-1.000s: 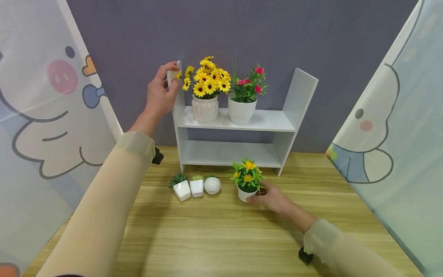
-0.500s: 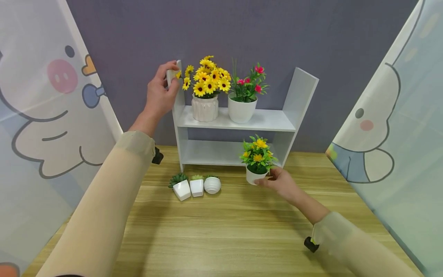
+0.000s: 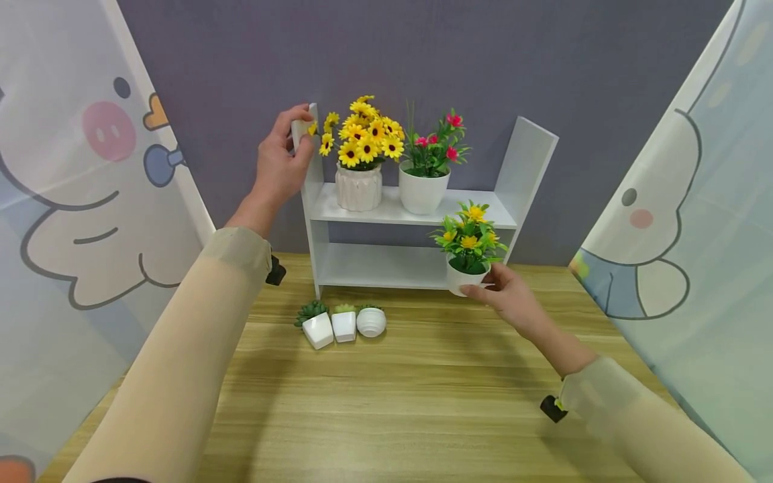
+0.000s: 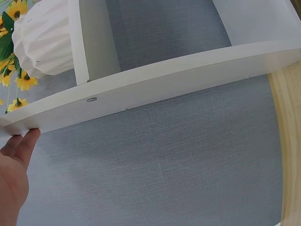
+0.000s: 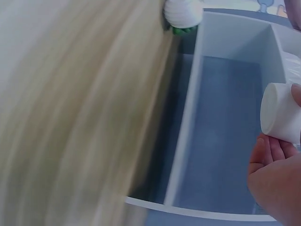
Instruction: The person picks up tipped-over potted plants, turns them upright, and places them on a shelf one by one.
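Observation:
My left hand [image 3: 280, 164] grips the upper end of the left side panel of a white two-tier shelf [image 3: 380, 265], thumb on the near side and fingers over the edge. In the left wrist view its fingertips [image 4: 29, 141] lie against that panel. My right hand [image 3: 513, 302] holds a small potted plant [image 3: 470, 241] with yellow flowers by its white pot [image 5: 277, 110]. The plant is upright in front of the shelf's right side, overlapping the upper board's edge in the head view. Yellow daisies in a ribbed pot [image 3: 359, 188] and a red-flowered plant [image 3: 424, 191] stand on the upper board.
Three small succulents in white pots [image 3: 344, 327] lie tipped over on the wooden table [image 3: 374, 416], in front of the shelf's left half. A grey wall [image 3: 423, 47] rises behind, and cartoon-printed curtains [image 3: 658, 221] hang at both sides.
My right hand has lifted the yellow-flowered plant from near the table, moving it up and to the right toward the shelf. The left hand stays on the side panel.

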Demonstrator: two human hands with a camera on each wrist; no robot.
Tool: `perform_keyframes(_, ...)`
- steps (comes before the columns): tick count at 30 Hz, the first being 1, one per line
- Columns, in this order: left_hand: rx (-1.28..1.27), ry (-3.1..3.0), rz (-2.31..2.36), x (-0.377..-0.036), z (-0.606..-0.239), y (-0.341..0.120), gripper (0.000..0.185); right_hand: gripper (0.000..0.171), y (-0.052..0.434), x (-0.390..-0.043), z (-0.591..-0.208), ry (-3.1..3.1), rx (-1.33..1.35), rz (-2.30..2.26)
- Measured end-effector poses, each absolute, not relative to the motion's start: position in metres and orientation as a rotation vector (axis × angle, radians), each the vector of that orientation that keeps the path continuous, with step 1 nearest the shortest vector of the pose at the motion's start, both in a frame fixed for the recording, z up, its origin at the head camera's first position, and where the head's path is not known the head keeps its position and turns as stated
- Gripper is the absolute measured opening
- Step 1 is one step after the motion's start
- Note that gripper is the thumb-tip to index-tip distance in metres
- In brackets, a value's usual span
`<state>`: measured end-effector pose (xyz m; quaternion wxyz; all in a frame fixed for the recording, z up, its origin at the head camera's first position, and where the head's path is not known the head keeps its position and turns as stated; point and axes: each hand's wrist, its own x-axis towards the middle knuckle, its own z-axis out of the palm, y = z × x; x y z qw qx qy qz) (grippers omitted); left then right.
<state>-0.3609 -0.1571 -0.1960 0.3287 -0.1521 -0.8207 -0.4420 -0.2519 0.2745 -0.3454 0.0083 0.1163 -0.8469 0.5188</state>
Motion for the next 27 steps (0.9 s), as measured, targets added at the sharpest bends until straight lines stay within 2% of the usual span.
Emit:
perform_keyframes(17, -0.396, -2.15, -1.139, -0.362, -0.196, -0.157, 0.037, 0.043, 0.285, -0.258, -0.294, -2.529, 0.281, 1.47)
perform_keyframes(27, -0.39, -2.152, -1.146, -0.362, -0.196, -0.157, 0.037, 0.062, 0.283, -0.271, -0.276, -2.514, 0.139, 1.442)
